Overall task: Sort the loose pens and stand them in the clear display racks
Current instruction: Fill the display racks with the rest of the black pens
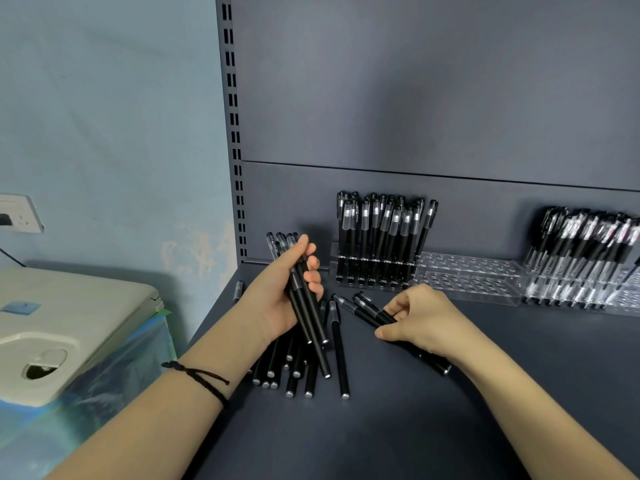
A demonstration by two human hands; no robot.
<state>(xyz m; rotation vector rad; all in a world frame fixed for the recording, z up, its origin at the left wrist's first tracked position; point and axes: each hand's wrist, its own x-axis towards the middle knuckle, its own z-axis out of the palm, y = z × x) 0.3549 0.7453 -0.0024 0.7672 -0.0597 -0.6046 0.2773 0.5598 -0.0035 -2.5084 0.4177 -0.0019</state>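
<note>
My left hand (289, 287) grips a bundle of several black pens (304, 306), held upright-tilted above the shelf. Below it lies a loose pile of black pens (298, 368) on the dark shelf surface. My right hand (420, 318) pinches a few black pens (363, 308) lying flat on the shelf, fingers curled round them. Against the back panel stands a clear display rack (464, 275); its left end holds several black capped pens (379, 237). A second clear rack (623, 296) at the far right holds several pens with clear barrels (585, 251).
A single pen (238, 291) lies at the shelf's left edge by the slotted upright (233, 133). Left of the shelf sits a beige machine (69, 323) on a blue plastic-wrapped base. A wall socket (19, 213) is on the blue wall. The dark shelf (415, 427) runs toward me.
</note>
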